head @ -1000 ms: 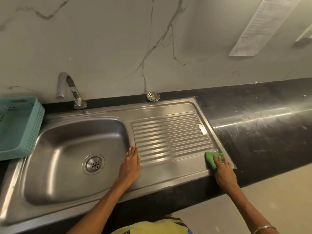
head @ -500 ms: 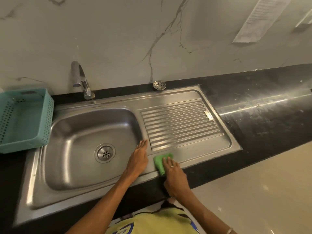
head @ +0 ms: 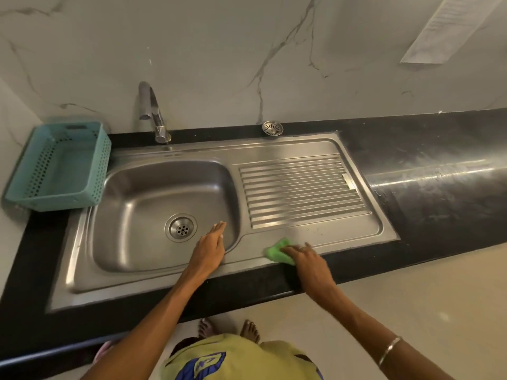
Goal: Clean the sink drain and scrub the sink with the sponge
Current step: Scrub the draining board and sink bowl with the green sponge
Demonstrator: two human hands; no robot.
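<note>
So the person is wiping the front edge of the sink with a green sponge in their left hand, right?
Not quite: the head view shows the green sponge under the right hand, wiping the sink's front edge. The left hand rests flat at the basin's rim, holding nothing.

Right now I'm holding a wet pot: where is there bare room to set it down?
The ribbed drainboard right of the basin is bare, and so is the black counter beyond it. The front rim is crowded by both hands and the sponge.
</note>
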